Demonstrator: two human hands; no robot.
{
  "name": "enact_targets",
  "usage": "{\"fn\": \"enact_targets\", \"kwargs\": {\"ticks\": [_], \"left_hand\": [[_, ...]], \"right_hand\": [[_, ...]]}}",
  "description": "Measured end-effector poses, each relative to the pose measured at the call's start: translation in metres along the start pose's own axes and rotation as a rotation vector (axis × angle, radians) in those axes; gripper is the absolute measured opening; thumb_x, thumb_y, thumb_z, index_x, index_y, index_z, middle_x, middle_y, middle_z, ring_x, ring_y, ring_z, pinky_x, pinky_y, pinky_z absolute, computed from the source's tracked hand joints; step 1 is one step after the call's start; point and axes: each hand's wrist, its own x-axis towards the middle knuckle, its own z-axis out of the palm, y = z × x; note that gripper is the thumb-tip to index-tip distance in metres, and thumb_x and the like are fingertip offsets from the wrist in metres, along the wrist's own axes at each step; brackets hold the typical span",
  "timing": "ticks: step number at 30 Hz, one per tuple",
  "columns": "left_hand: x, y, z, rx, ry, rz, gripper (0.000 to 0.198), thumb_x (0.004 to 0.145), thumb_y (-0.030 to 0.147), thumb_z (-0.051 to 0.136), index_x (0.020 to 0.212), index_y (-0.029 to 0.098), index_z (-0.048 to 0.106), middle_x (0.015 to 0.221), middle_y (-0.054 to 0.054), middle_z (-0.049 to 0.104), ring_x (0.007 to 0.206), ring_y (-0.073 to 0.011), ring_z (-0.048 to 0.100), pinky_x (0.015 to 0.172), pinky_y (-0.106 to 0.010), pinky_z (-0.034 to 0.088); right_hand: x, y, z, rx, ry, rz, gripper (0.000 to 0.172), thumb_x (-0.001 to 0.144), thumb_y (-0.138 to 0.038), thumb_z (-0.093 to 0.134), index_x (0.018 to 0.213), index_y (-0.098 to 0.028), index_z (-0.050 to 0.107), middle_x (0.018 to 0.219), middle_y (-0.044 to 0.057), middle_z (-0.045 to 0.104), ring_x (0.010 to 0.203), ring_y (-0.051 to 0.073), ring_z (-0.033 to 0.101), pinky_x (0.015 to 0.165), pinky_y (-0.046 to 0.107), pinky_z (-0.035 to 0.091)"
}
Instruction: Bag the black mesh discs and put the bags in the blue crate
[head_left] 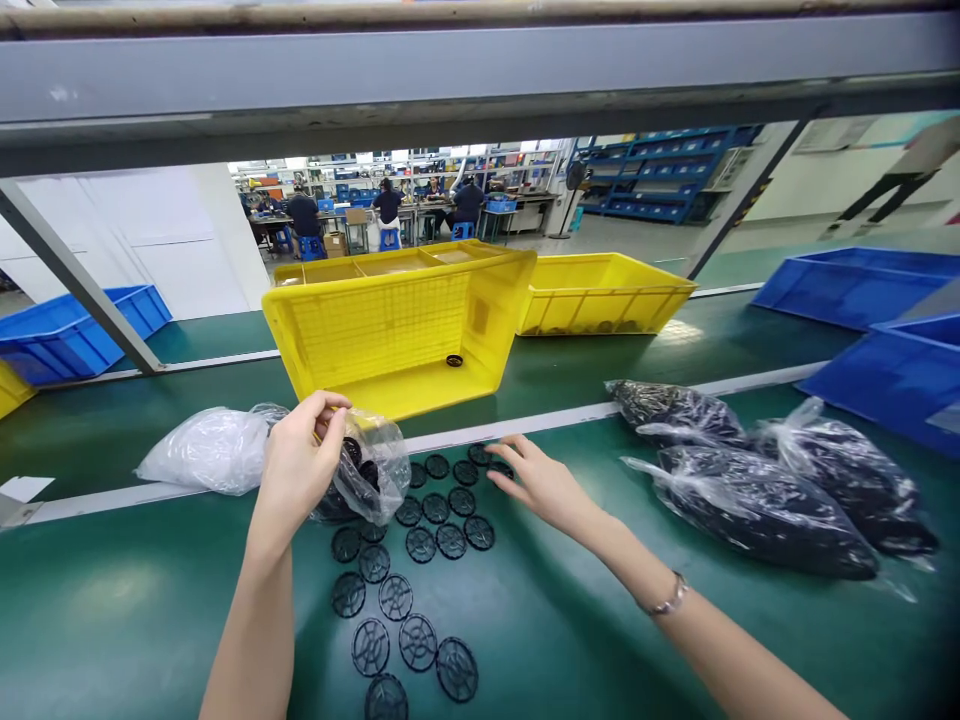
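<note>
My left hand pinches the top of a clear plastic bag holding black round mesh discs. Many loose discs lie in rough rows on the green conveyor belt. My right hand is spread, its fingertips at the discs nearest it, with nothing held. A tilted yellow plastic crate stands just beyond the hands, with one black disc on its inner wall. To the right lie several tied bags of black parts. A crumpled white plastic bag sits left of my left hand.
A second yellow crate with dark parts in it stands on the far belt. Blue crates line both sides. A grey beam crosses overhead. Beyond it, seated workers sit at benches by blue shelving.
</note>
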Motion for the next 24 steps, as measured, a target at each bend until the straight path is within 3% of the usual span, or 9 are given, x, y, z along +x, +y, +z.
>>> {"fn": "enact_targets", "kwargs": {"ticks": [4,6,9,13,15,20,24], "left_hand": [[0.0,0.0,0.001,0.0,-0.013,-0.014,0.017,0.093,0.032,0.053,0.099,0.022,0.066,0.085,0.002,0.065,0.071,-0.0127,0.057,0.07,-0.027,0.043],[0.0,0.0,0.002,-0.003,-0.017,-0.024,0.017,0.093,0.032,0.053,0.099,0.022,0.066,0.083,0.001,0.065,0.07,-0.0127,0.057,0.069,-0.027,0.043],[0.0,0.0,0.002,0.001,-0.017,-0.032,0.017,0.093,0.032,0.053,0.099,0.022,0.065,0.082,0.001,0.064,0.07,-0.0126,0.056,0.068,-0.027,0.043],[0.001,-0.002,0.004,0.017,-0.024,-0.031,0.017,0.094,0.033,0.053,0.099,0.022,0.065,0.082,0.002,0.064,0.071,-0.0123,0.057,0.069,-0.027,0.043],[0.002,-0.004,0.005,0.018,-0.025,-0.033,0.017,0.094,0.033,0.053,0.099,0.022,0.065,0.083,0.002,0.064,0.071,-0.0122,0.057,0.069,-0.027,0.044],[0.004,-0.005,0.007,0.017,-0.027,-0.035,0.016,0.095,0.032,0.053,0.099,0.023,0.065,0.086,0.003,0.065,0.072,-0.0115,0.057,0.069,-0.026,0.044],[0.003,-0.003,0.006,0.02,-0.034,-0.041,0.016,0.095,0.033,0.053,0.099,0.023,0.065,0.086,0.003,0.065,0.073,-0.0117,0.057,0.07,-0.026,0.044]], "right_hand": [[-0.009,0.031,0.029,-0.05,-0.166,0.113,0.058,0.087,-0.066,0.033,0.104,-0.017,0.059,0.107,0.003,0.058,0.086,-0.001,0.051,0.076,0.011,0.046],[0.002,0.032,0.032,-0.031,-0.161,0.141,0.058,0.088,-0.064,0.031,0.114,-0.019,0.056,0.112,0.003,0.056,0.082,-0.003,0.049,0.074,0.01,0.044],[0.028,0.031,0.03,0.006,-0.169,0.037,0.06,0.089,-0.059,0.031,0.138,-0.028,0.044,0.126,0.004,0.049,0.096,-0.002,0.051,0.083,0.009,0.047],[0.052,0.033,0.029,0.033,-0.293,-0.084,0.056,0.089,-0.055,0.034,0.135,-0.027,0.05,0.126,0.006,0.048,0.107,0.001,0.05,0.096,0.013,0.049],[0.053,0.032,0.029,0.047,-0.31,-0.114,0.058,0.09,-0.056,0.032,0.135,-0.025,0.05,0.126,0.006,0.048,0.103,0.0,0.05,0.098,0.015,0.049],[0.045,0.024,0.025,0.095,-0.426,-0.354,0.057,0.091,-0.056,0.029,0.142,-0.035,0.043,0.131,0.004,0.044,0.099,-0.003,0.049,0.097,0.013,0.049],[0.036,0.019,0.018,0.046,-0.472,-0.278,0.053,0.09,-0.051,0.035,0.128,-0.021,0.055,0.124,0.006,0.049,0.089,-0.004,0.046,0.087,0.01,0.048]]}}
